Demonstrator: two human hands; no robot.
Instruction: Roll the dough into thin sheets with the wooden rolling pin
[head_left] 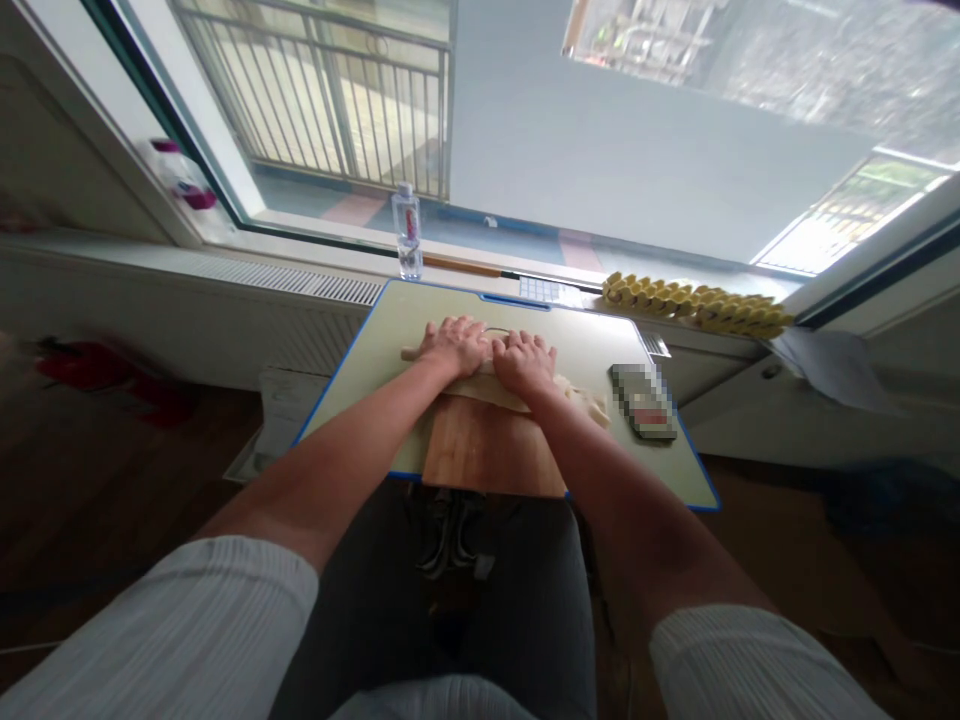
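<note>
A pale wooden rod, which looks like a rolling pin (409, 353), sticks out to the left from under my left hand (456, 343). That hand lies on top with its fingers stretched forward. Beside it, my right hand (524, 360) presses down in the same way, fingers extended and thumb towards the left hand. Below both palms a sheet of pale dough (487, 390) lies over the far part of a wooden cutting board (491, 450). More crumpled dough (592, 402) shows to the right of my right wrist. The hands cover most of the rod.
Under the board is a small table (360, 375) with a blue edge. A pixelated flat object (643, 402) lies on its right side. A clear bottle (407, 232), a white keyboard-like item (541, 290) and yellow egg trays (694, 303) line the windowsill.
</note>
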